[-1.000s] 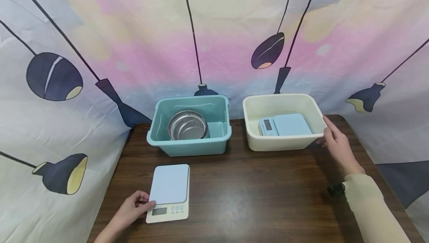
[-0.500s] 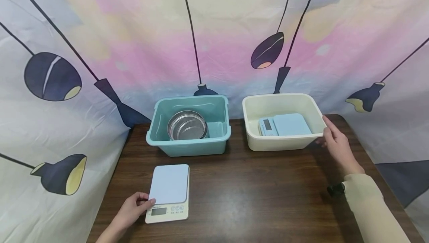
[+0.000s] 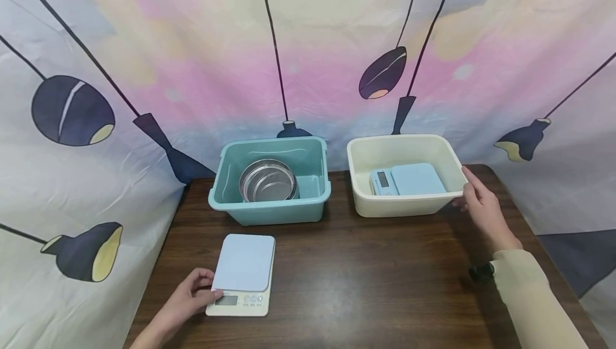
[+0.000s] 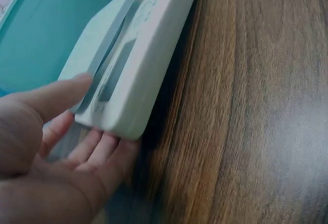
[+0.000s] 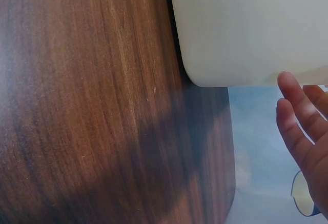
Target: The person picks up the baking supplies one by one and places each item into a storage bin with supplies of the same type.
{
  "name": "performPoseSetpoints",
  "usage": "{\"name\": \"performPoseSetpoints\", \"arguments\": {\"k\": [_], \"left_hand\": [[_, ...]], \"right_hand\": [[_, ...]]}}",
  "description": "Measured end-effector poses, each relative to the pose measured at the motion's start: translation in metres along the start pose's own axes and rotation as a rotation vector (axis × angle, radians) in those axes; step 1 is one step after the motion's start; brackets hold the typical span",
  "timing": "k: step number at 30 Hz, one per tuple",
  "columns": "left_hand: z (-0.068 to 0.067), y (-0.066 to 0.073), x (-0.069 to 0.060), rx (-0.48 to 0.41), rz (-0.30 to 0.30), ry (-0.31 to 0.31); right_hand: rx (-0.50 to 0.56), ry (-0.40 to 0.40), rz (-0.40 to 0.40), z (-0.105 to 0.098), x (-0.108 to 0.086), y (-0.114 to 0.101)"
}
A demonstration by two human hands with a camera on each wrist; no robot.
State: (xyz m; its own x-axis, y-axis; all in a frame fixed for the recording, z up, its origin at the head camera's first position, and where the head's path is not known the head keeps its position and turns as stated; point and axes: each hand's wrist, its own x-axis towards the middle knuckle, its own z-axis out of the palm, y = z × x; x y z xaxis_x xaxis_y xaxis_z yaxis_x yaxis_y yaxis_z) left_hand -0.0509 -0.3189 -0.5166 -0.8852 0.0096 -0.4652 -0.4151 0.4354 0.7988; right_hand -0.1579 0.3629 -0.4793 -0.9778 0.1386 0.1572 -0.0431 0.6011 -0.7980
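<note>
In the head view my left hand holds a white kitchen scale by its near left corner. The left wrist view shows the thumb on top and curled fingers under the edge of the tilted scale, part of which seems lifted off the table. My right hand touches the right end of a cream plastic bin from outside, fingers loosely extended. Its fingertips meet the bin wall in the right wrist view. A light-blue kitchen scale lies inside that bin.
A teal bin stands left of the cream bin, with round metal tins in it. Both stand near the back edge of the dark wooden table. A patterned cloth hangs behind.
The white scale has shifted and tipped slightly, its far end moving right and its near end left, with my left hand on it. My right hand stays at the cream bin.
</note>
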Motion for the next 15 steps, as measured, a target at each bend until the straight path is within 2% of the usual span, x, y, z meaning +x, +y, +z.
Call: {"name": "performPoseSetpoints", "arguments": {"k": [3, 6, 8, 11, 15], "left_hand": [[-0.007, -0.007, 0.000, -0.042, 0.065, -0.109], [-0.014, -0.011, 0.000, -0.063, 0.097, -0.203], [-0.016, -0.013, 0.000, -0.069, 0.100, -0.238], [-0.018, -0.016, 0.000, -0.075, 0.083, -0.257], [-0.019, -0.021, 0.000, -0.147, 0.058, -0.295]], "right_hand": [[0.005, 0.004, 0.001, 0.000, 0.000, -0.001], [0.009, 0.003, -0.006, 0.000, 0.002, 0.001], [0.005, 0.002, -0.006, 0.000, 0.002, 0.001], [0.006, -0.003, 0.004, 0.000, 0.002, 0.001], [0.022, -0.007, 0.005, 0.000, 0.001, 0.001]]}}
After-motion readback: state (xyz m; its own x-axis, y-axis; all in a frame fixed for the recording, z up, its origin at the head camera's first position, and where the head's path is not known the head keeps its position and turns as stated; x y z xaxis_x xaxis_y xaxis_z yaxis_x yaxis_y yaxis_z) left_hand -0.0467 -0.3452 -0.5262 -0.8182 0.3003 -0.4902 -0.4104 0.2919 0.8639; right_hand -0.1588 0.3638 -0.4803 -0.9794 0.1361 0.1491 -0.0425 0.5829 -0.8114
